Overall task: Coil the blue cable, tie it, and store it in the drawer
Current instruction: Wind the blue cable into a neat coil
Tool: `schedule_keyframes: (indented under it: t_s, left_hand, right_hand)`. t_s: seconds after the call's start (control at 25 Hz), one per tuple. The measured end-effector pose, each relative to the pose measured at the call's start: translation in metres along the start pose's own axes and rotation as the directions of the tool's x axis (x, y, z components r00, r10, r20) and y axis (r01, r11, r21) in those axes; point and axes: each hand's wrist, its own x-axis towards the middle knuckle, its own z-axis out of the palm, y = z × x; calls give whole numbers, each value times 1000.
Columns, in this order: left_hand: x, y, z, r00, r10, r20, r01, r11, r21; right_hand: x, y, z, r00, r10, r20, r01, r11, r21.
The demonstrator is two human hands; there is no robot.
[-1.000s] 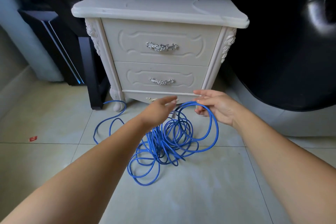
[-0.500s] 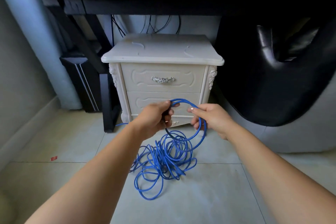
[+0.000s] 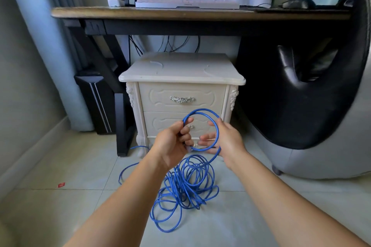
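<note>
Pale floor tiles (image 3: 60, 166) fill the corner of a room, with a cream nightstand (image 3: 180, 70) tucked under a dark wooden desk (image 3: 140, 13). Both of its drawers that show are closed: the upper drawer (image 3: 160, 104) with its silver handle (image 3: 182, 99) is in plain sight, while the lower one is partly hidden behind the hands. A black computer tower (image 3: 94, 102) stands to the left of the nightstand, and a black-and-grey padded chair (image 3: 291, 116) bulges in on the right.

The blue cable (image 3: 186, 186) lies mostly in a loose tangle on the tiles in front of the nightstand, between the two forearms, with a strand trailing off left toward the nightstand's foot. One round loop of it is lifted up in front of the lower drawer.

The left hand (image 3: 172, 142) grips that loop on its left side, fingers curled round the cable. The right hand (image 3: 226, 140) is at the loop's right side, and the cable runs across it and down to the pile — its fingers reach toward the left hand and are blurred, so I cannot tell whether they pinch the cable or merely support it.

A small red scrap (image 3: 61, 185) lies on the floor at the left, well apart from the cable. On the desk sit a keyboard (image 3: 186, 4) and a dark mouse (image 3: 298, 2).
</note>
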Motion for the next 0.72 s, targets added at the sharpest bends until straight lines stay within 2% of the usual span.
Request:
schedule_keyframes:
  t_s: [0.04,0.16,0.24,0.36,0.52,0.72]
  left_hand:
    - [3,3,-2,999,20,-35,-22,999,-47]
    - [6,11,-7,991,61,-121,-72,994,-86]
    - [6,14,-9,984,81,-161,-92,994,-60]
    - [3,14,-11,979,92,-183,-105,992,-64]
    - [-3,14,-11,986,85,-144,-94,994,-53]
    - [-6,17,-17,995,84,-58,-77,990,117]
  right_hand:
    - [-1,1,5,999,14,32,-13,999,-34]
    - [-2,-3,13,987,26,157,-30,999,27]
    - [-5,0,17,978,-56,200,63,998,-28]
    - [-9,10,25,964,-226,142,237,969,-67]
    - [-3,13,27,963,-237,126,239,971,2]
    - [2,8,14,955,-271,118,292,922,-253]
